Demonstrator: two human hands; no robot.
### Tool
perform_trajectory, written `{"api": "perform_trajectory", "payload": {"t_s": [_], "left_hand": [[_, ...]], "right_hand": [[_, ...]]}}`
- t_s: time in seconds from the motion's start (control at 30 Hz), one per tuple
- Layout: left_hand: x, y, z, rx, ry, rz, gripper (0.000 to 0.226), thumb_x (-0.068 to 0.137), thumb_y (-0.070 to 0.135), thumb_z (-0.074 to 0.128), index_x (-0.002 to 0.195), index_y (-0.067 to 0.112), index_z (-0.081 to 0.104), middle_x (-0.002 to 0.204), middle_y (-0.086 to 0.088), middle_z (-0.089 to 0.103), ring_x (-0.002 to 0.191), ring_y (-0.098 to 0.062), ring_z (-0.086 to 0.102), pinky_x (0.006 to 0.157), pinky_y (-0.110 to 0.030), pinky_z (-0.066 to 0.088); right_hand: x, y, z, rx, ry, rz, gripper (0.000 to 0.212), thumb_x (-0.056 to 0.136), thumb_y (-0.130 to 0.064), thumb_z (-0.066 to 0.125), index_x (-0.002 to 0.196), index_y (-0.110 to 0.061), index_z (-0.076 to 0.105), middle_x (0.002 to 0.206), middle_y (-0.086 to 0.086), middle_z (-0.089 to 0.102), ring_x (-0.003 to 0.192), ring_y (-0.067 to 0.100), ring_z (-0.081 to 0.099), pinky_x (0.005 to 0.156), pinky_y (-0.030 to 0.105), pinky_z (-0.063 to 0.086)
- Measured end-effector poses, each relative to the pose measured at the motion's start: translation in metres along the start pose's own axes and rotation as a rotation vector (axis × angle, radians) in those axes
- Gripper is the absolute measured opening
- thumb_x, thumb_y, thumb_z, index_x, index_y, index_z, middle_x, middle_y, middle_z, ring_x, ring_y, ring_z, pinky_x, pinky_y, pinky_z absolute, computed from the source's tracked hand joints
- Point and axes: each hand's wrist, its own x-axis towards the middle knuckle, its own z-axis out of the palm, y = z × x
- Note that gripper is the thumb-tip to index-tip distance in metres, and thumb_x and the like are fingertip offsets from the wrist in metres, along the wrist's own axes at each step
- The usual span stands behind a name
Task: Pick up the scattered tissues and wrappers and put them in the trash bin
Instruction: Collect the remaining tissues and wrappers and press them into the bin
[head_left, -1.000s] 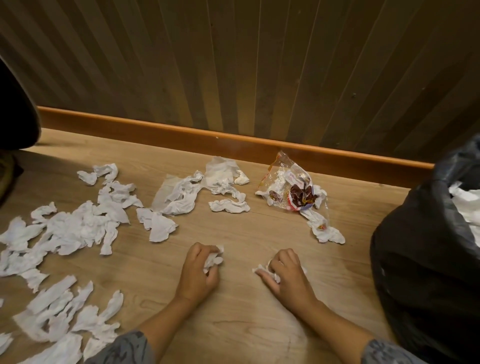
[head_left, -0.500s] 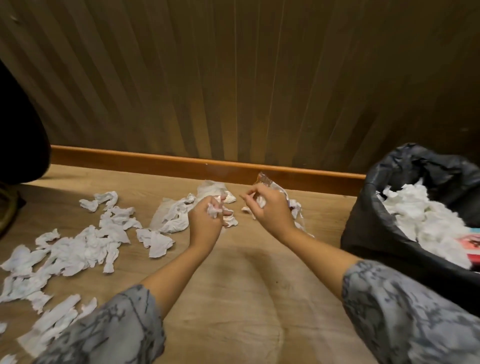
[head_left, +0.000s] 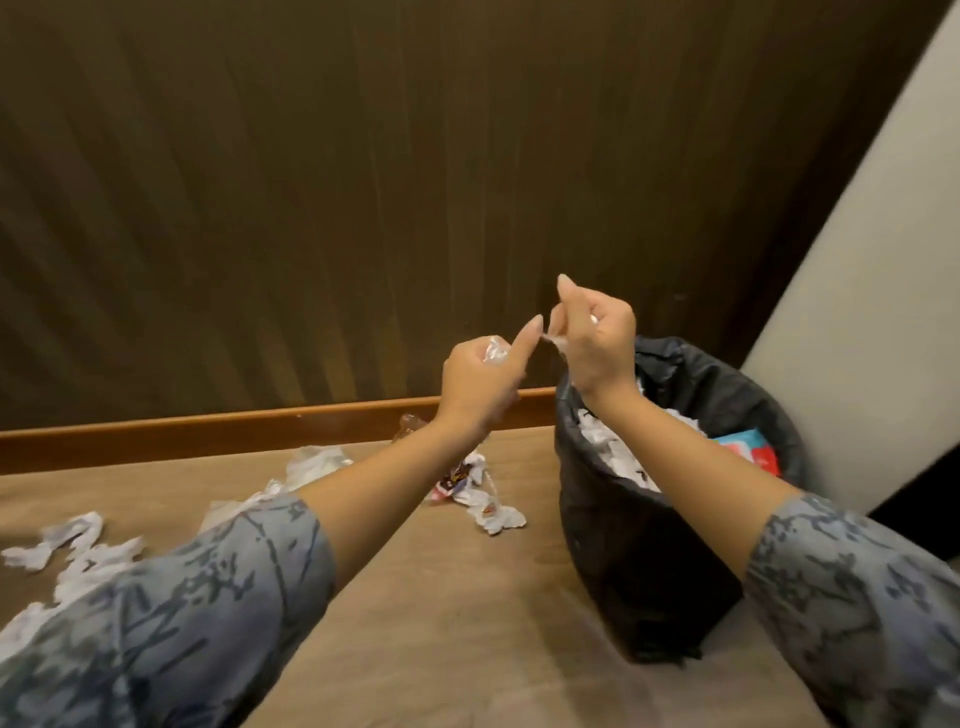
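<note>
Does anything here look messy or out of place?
Yes. Torn white tissue scraps and a crumpled clear snack wrapper litter the wooden floor left of the black-lined trash bin. They belong in it; it already holds white tissues.

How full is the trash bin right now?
Well filled, not overflowing. The trash bin shows white tissues heaped near its rim, beside a red and blue packet.

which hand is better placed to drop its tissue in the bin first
Right. The right hand, gripping a crumpled white tissue scrap, is raised above the black bag-lined trash bin. The left hand, holding its own tissue wad, hangs left of the rim, over the floor.
</note>
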Motion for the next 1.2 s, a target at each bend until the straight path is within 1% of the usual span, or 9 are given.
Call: {"api": "perform_trajectory", "payload": {"t_s": [0.13, 0.3, 0.43, 0.5, 0.63, 0.77, 0.87, 0.97, 1.2], "left_hand": [[0.015, 0.009, 0.071, -0.237, 0.009, -0.186, 0.048, 0.096, 0.044, 0.045, 0.061, 0.013, 0.056, 0.063, -0.005, 0.058, 0.062, -0.017, 0.054, 0.063, -0.033, 0.045], [0.026, -0.023, 0.144, 0.019, -0.226, -0.198, 0.020, 0.097, 0.015, 0.046, 0.106, 0.013, 0.064, 0.098, 0.001, 0.058, 0.090, -0.012, 0.054, 0.072, -0.025, 0.041], [0.017, -0.037, 0.142, 0.058, -0.224, -0.041, 0.020, 0.093, 0.019, 0.058, 0.113, 0.020, 0.061, 0.109, 0.007, 0.062, 0.101, -0.005, 0.056, 0.078, -0.013, 0.043], [0.019, -0.040, 0.121, 0.087, -0.162, 0.025, 0.017, 0.091, 0.018, 0.059, 0.107, 0.020, 0.065, 0.107, 0.007, 0.066, 0.099, -0.004, 0.059, 0.081, -0.017, 0.047], [0.024, -0.057, 0.041, 0.201, -0.088, 0.057, 0.013, 0.091, 0.014, 0.059, 0.100, 0.019, 0.066, 0.098, 0.006, 0.066, 0.093, -0.004, 0.061, 0.079, -0.016, 0.049], [0.013, -0.100, -0.050, 0.282, 0.113, -0.044, 0.014, 0.090, 0.012, 0.061, 0.101, 0.018, 0.065, 0.099, 0.002, 0.068, 0.095, -0.009, 0.063, 0.085, -0.029, 0.053], [-0.018, -0.144, -0.096, 0.315, 0.286, -0.227, 0.013, 0.091, 0.011, 0.059, 0.103, 0.015, 0.063, 0.100, -0.001, 0.065, 0.089, -0.008, 0.059, 0.077, -0.024, 0.053], [-0.046, -0.190, -0.128, 0.349, 0.304, -0.462, 0.017, 0.090, 0.009, 0.058, 0.107, 0.009, 0.061, 0.100, -0.005, 0.061, 0.090, -0.016, 0.061, 0.062, -0.012, 0.044], [-0.039, -0.264, -0.166, 0.463, 0.324, -0.519, 0.023, 0.086, 0.013, 0.066, 0.108, 0.013, 0.059, 0.114, -0.006, 0.059, 0.111, -0.023, 0.056, 0.094, -0.031, 0.044]], "right_hand": [[0.000, 0.034, -0.062, -0.044, 0.225, 0.201, 0.051, 0.101, -0.025, 0.039, 0.053, -0.012, 0.051, 0.056, 0.009, 0.052, 0.055, 0.016, 0.049, 0.061, 0.028, 0.042], [-0.004, 0.076, -0.107, -0.239, 0.253, 0.441, 0.045, 0.101, -0.040, 0.044, 0.068, -0.013, 0.056, 0.065, 0.005, 0.054, 0.066, 0.017, 0.052, 0.061, 0.029, 0.040], [-0.004, 0.097, -0.111, -0.381, 0.273, 0.466, 0.037, 0.085, -0.066, 0.049, 0.081, -0.031, 0.059, 0.090, -0.004, 0.066, 0.093, 0.020, 0.060, 0.088, 0.045, 0.050], [-0.001, 0.093, -0.101, -0.462, 0.256, 0.403, 0.025, 0.090, -0.056, 0.050, 0.086, -0.033, 0.057, 0.096, -0.005, 0.066, 0.100, 0.022, 0.058, 0.095, 0.053, 0.046], [-0.001, 0.075, -0.053, -0.398, 0.082, 0.201, 0.006, 0.094, -0.031, 0.055, 0.092, -0.028, 0.060, 0.091, -0.005, 0.064, 0.095, 0.020, 0.059, 0.087, 0.045, 0.052], [-0.021, 0.056, 0.012, -0.316, -0.273, 0.021, 0.005, 0.094, -0.025, 0.059, 0.098, -0.023, 0.060, 0.086, -0.008, 0.063, 0.081, 0.004, 0.059, 0.067, 0.012, 0.048], [-0.045, 0.073, 0.055, -0.419, -0.627, -0.007, 0.011, 0.093, -0.028, 0.059, 0.103, -0.023, 0.060, 0.083, -0.011, 0.063, 0.074, 0.004, 0.060, 0.065, 0.024, 0.053], [-0.076, 0.117, 0.088, -0.519, -0.734, 0.112, 0.015, 0.091, -0.032, 0.058, 0.104, -0.025, 0.060, 0.090, -0.008, 0.066, 0.084, 0.011, 0.062, 0.074, 0.035, 0.055], [-0.132, 0.194, 0.126, -0.916, -0.820, 0.152, 0.063, 0.086, -0.063, 0.053, 0.139, -0.031, 0.039, 0.152, 0.005, 0.032, 0.140, 0.030, 0.023, 0.111, 0.052, 0.019]]}}
